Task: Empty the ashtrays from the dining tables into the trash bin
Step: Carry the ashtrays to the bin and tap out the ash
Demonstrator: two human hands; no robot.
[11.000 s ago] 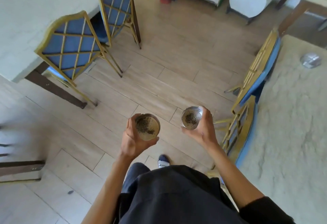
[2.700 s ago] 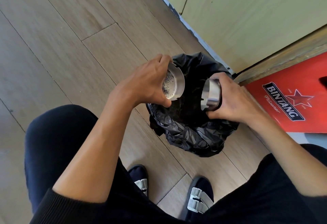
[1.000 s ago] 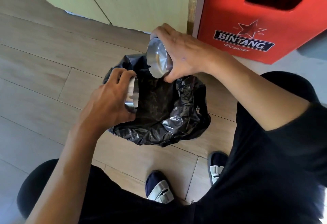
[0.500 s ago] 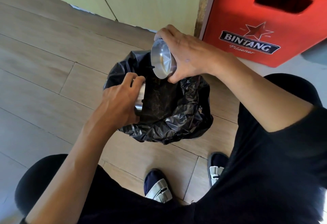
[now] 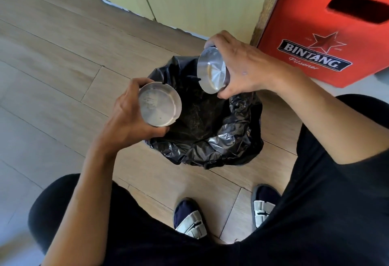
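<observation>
Centrally, 2 metal ashtrays are tilted over the black-lined trash bin [image 5: 210, 145]: left ashtray [image 5: 159, 109] at its 9 o'clock, clasped by the left hand [image 5: 130, 118]; right ashtray [image 5: 212, 70] at 12 o'clock, clasped by the right hand [image 5: 242, 70]. Red crate [image 5: 328, 34] at 2 o'clock.

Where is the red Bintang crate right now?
The red plastic Bintang crate sits at upper right in the head view, on the floor behind the black-bagged trash bin.
</observation>
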